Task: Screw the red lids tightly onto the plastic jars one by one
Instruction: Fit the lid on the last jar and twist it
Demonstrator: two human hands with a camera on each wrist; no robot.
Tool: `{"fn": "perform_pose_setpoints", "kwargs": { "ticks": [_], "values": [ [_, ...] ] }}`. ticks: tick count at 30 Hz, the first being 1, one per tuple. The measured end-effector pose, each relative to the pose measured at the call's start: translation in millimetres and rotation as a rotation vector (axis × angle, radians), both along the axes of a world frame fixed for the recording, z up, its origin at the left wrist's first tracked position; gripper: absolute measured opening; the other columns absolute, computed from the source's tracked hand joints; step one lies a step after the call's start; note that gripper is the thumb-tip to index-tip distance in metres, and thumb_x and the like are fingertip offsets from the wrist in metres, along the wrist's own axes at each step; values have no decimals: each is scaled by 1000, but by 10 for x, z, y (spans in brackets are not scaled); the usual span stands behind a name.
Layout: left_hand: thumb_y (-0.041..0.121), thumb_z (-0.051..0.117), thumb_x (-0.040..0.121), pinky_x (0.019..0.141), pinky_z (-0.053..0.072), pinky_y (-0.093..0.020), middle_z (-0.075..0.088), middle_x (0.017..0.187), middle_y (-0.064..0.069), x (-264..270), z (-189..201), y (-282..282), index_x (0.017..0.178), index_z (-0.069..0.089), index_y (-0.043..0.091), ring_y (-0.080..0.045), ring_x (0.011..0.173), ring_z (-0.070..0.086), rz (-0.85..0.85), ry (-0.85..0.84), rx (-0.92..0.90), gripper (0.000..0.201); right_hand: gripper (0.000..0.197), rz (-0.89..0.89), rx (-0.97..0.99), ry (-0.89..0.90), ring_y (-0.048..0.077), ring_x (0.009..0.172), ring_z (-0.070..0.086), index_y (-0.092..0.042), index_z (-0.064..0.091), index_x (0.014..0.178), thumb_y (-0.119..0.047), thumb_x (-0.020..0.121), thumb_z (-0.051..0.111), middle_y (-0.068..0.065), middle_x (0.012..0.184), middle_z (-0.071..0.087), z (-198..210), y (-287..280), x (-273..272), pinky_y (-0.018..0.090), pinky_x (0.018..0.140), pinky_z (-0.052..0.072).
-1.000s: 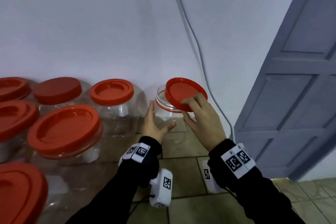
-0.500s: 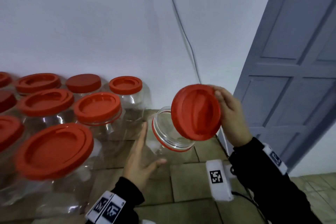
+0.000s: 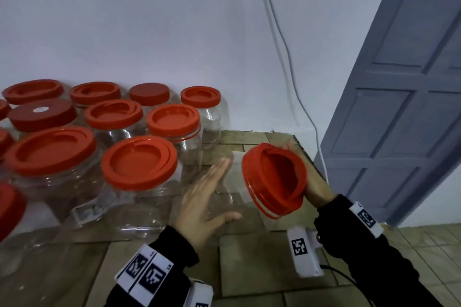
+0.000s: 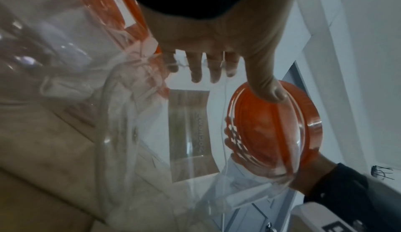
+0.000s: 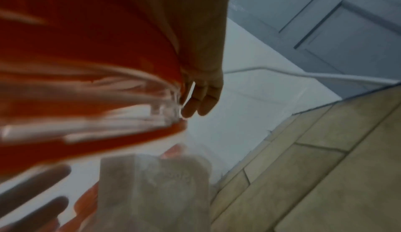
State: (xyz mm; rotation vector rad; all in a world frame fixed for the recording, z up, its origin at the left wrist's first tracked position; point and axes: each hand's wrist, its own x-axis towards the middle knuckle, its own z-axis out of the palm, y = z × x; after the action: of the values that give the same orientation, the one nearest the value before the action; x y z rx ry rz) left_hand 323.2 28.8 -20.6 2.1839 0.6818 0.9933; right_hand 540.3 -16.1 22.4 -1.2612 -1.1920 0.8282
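Observation:
A clear plastic jar [image 3: 237, 197] is tilted on the tiled floor with its mouth up and to the right. A red lid [image 3: 274, 179] sits over that mouth, above the jar's red neck ring. My right hand [image 3: 314, 187] is behind the lid and grips its rim, with fingertips curled over the top edge. My left hand [image 3: 209, 197] lies flat against the jar's left side, fingers straight and thumb spread. In the left wrist view the lid [image 4: 271, 129] shows through the jar wall. In the right wrist view the lid [image 5: 86, 47] is a close blur.
Several clear jars with red lids [image 3: 139, 162] crowd the floor to the left, close to my left forearm. A grey panelled door [image 3: 399, 107] stands at the right. A white cable [image 3: 287, 57] runs down the wall behind. Bare tiles [image 3: 249, 264] lie in front.
My right hand has brought the lid from just off the jar's mouth down onto it. The jar now leans more toward me, and my left hand still presses its side.

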Motion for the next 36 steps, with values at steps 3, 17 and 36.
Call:
{"fn": "perform_pose_setpoints", "kwargs": {
  "ticks": [3,17,36],
  "values": [
    [78,45,66,114,15,-38,16,149,17,-19,-11,-5,134,3,55,3,137,9,-22,48,35,83,66,125,-138,-278,-10,113,47,-33,47,131,-72,83,25,-19,127,50,152,-122,86,19,98,36],
    [66,54,72,112,19,-51,16,150,20,-139,7,172,139,11,46,-6,139,14,-240,68,6,82,119,255,-278,-1237,14,126,35,-36,-6,141,-61,55,73,-6,141,17,477,-410,-115,31,99,44],
    [72,43,72,110,8,-31,5,144,38,-66,-26,10,138,7,45,8,135,6,-129,53,172,80,95,81,-420,-904,20,121,44,-38,16,142,-80,64,51,0,141,32,416,-396,-215,31,87,45]
  ]
}}
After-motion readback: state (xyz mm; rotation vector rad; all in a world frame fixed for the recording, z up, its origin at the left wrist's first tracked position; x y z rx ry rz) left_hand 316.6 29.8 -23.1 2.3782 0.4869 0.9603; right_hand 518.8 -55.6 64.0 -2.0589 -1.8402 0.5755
